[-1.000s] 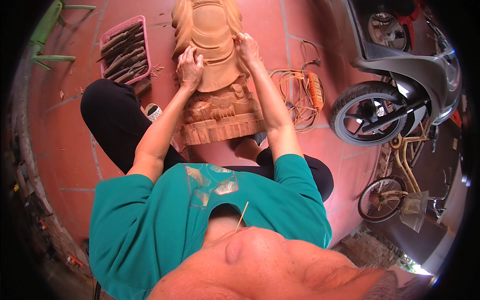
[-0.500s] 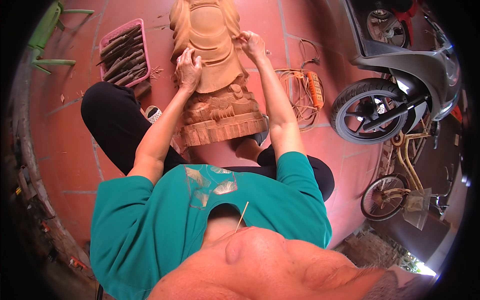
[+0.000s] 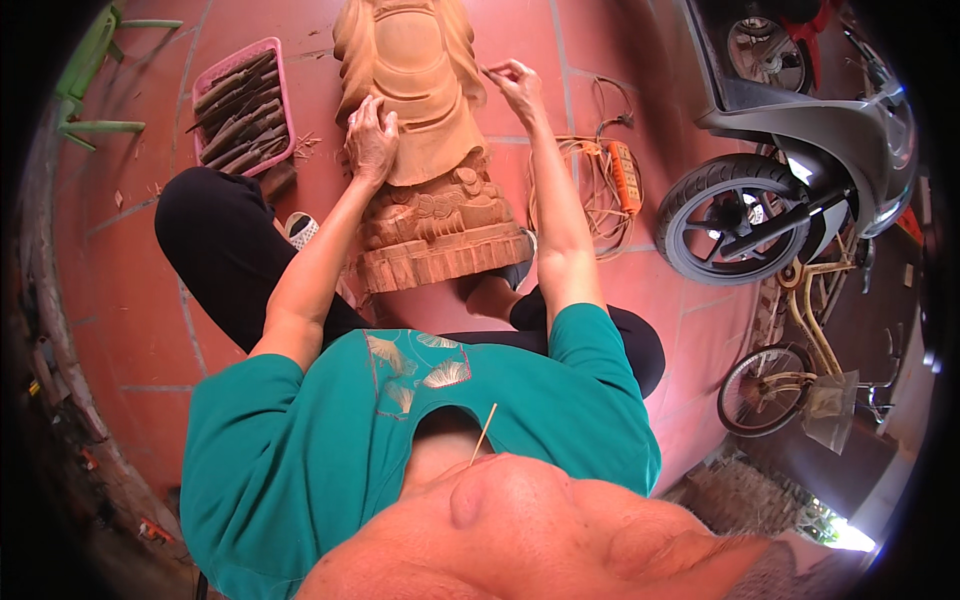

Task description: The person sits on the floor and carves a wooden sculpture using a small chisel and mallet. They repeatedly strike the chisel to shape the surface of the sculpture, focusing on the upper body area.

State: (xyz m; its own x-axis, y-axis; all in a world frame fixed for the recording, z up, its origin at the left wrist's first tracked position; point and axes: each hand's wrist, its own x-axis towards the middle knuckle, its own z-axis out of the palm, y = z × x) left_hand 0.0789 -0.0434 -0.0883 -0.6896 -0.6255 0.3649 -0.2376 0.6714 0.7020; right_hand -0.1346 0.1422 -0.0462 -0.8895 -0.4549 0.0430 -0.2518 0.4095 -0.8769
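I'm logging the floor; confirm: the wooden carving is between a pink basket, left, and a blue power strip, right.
The power strip is orange, not blue, as the head view shows; the wooden carving is between the pink basket, left, and it, right.

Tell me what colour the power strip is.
The power strip is orange; the head view shows it.

No lettering, label, number or sign can be read anywhere.
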